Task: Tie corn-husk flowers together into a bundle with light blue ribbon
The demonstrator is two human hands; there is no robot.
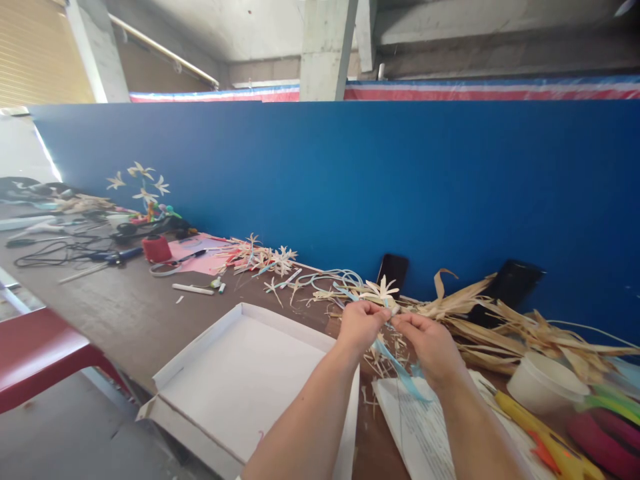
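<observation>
Left hand and right hand, fingertips pinched together, grip a pale flower below its petals — nearby, a printed sheet's lines are unreadably small.

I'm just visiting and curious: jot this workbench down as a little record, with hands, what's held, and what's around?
Left hand: fingertips pinched just below a pale flower (hand)
Right hand: fingertips close to the left's; exact grip unclear
Strip: blue ribbon hanging below the hands
Left of hands: shallow white box
Right of hands: dried husks, white tub
Behind: blue partition
</observation>
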